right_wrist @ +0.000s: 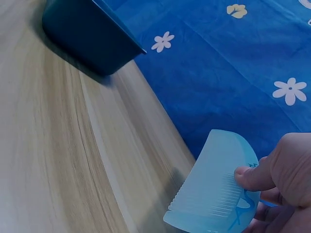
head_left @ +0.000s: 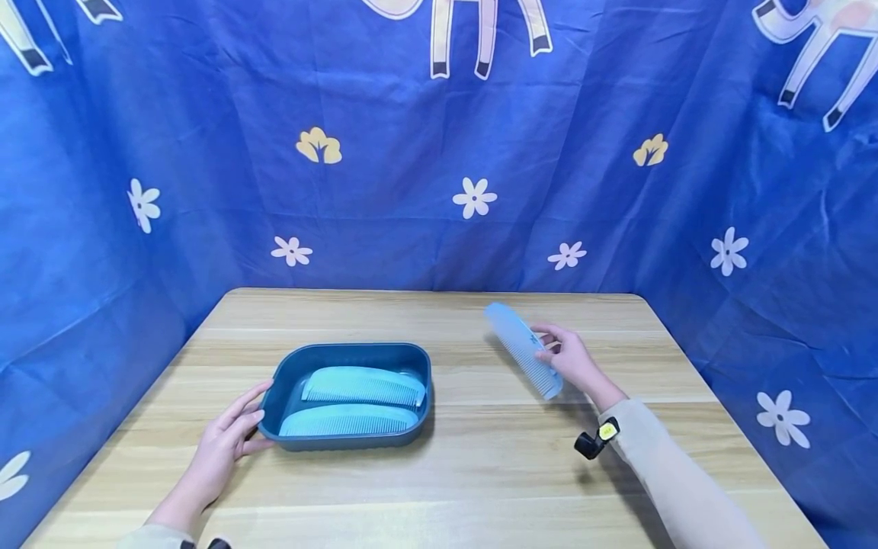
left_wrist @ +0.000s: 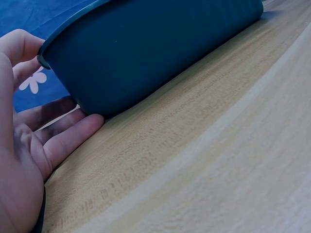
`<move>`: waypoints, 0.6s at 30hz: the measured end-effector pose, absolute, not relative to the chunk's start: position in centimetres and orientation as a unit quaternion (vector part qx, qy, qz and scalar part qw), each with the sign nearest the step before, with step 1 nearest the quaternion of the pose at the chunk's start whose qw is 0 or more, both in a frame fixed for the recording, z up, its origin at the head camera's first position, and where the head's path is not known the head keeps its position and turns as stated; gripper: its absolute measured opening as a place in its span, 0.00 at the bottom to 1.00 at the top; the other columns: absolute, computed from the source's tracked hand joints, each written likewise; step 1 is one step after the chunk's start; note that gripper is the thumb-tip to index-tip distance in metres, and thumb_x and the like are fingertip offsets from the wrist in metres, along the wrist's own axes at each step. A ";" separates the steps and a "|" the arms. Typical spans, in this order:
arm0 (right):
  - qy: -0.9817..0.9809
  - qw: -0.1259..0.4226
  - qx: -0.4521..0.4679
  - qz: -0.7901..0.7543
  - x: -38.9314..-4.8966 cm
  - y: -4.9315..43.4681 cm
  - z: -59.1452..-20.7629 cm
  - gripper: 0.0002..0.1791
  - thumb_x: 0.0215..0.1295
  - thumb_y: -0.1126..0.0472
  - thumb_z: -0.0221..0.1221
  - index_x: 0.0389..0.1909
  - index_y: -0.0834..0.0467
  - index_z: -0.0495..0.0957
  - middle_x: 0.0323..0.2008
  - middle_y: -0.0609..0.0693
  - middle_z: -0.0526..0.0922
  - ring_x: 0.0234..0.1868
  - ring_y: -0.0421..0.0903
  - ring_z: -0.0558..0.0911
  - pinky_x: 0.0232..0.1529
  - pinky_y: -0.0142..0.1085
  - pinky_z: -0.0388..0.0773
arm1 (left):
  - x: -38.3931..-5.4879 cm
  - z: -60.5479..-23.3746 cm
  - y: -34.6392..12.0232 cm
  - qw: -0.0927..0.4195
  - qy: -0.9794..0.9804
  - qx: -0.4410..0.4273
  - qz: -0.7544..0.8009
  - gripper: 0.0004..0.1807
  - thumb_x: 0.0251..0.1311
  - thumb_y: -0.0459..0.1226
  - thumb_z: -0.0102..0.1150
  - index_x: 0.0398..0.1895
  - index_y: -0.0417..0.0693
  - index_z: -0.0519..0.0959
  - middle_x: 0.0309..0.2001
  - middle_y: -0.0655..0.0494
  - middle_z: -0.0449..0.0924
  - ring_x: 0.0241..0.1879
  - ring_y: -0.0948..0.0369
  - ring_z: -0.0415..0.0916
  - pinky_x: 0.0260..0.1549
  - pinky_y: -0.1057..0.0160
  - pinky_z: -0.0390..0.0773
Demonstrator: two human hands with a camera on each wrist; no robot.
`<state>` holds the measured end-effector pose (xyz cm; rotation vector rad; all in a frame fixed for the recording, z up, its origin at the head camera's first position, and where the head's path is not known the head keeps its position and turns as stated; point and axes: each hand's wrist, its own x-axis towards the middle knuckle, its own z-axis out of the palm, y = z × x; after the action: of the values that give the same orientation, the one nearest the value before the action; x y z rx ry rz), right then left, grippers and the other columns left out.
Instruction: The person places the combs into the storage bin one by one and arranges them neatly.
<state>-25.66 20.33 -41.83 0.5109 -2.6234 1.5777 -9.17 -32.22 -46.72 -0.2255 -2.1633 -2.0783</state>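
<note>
My left hand [head_left: 222, 446] holds the near left corner of a dark teal plastic basin [head_left: 346, 442]. In the left wrist view, fingertips [left_wrist: 92, 125] reach the bottom edge of the basin's wall [left_wrist: 146, 53], while other fingers bend at its rim. Inside lie two light blue combs, a rear one [head_left: 363, 383] and a front one [head_left: 350, 418], side by side lengthwise. Away to the right, my right hand [head_left: 569, 357] pinches a third light blue comb [head_left: 519, 343] by its spine. The right wrist view shows the thumb across the comb's face [right_wrist: 214, 182], its teeth turned away from the palm.
A pale wooden table [head_left: 439, 503] carries the basin. Blue curtain cloth [head_left: 411, 152] with flowers and animal legs printed on it stands along the back and both sides. A small black wrist camera [head_left: 591, 444] sticks out from the right sleeve.
</note>
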 end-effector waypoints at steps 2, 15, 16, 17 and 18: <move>-0.844 0.018 0.169 0.509 -25.4 20.1 -41.7 0.27 0.53 0.78 0.59 0.57 0.68 0.71 0.38 0.63 0.77 0.31 0.49 0.77 0.32 0.33 0.77 | -9.2 -46.7 -32.2 0.066 -0.718 -0.075 -0.689 0.25 0.71 0.34 0.40 0.70 0.42 0.56 0.52 0.59 0.72 0.49 0.67 0.75 0.35 0.57 0.82; -0.834 -0.009 0.174 0.524 -24.3 18.6 -40.8 0.26 0.55 0.76 0.59 0.58 0.65 0.71 0.41 0.63 0.77 0.31 0.47 0.77 0.32 0.33 0.78 | -9.2 -46.8 -32.3 0.069 -0.718 -0.074 -0.689 0.25 0.71 0.34 0.40 0.70 0.42 0.56 0.52 0.59 0.73 0.49 0.66 0.75 0.35 0.57 0.82; -0.831 -0.010 0.178 0.527 -24.1 18.4 -40.5 0.26 0.55 0.76 0.59 0.58 0.66 0.70 0.41 0.64 0.77 0.31 0.47 0.78 0.33 0.33 0.78 | -9.2 -46.8 -32.3 0.069 -0.718 -0.075 -0.689 0.25 0.71 0.34 0.40 0.70 0.42 0.56 0.52 0.59 0.73 0.49 0.66 0.75 0.35 0.57 0.82; -0.828 -0.011 0.180 0.530 -23.7 18.3 -40.1 0.26 0.55 0.77 0.59 0.58 0.67 0.70 0.41 0.64 0.77 0.31 0.48 0.78 0.33 0.34 0.78 | -9.2 -46.8 -32.3 0.069 -0.718 -0.075 -0.689 0.25 0.71 0.34 0.40 0.70 0.42 0.56 0.52 0.59 0.73 0.49 0.66 0.75 0.35 0.57 0.82; -0.826 -0.011 0.182 0.533 -23.4 18.1 -39.7 0.26 0.55 0.77 0.58 0.57 0.67 0.70 0.41 0.65 0.77 0.31 0.49 0.78 0.33 0.34 0.78 | -9.2 -46.8 -32.3 0.069 -0.718 -0.075 -0.689 0.25 0.71 0.34 0.40 0.70 0.42 0.56 0.52 0.59 0.73 0.49 0.66 0.75 0.35 0.57 0.82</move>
<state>-23.39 18.05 -39.71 0.5760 -2.6145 1.6857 -9.21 -32.27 -46.78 -0.2270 -2.1609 -2.0748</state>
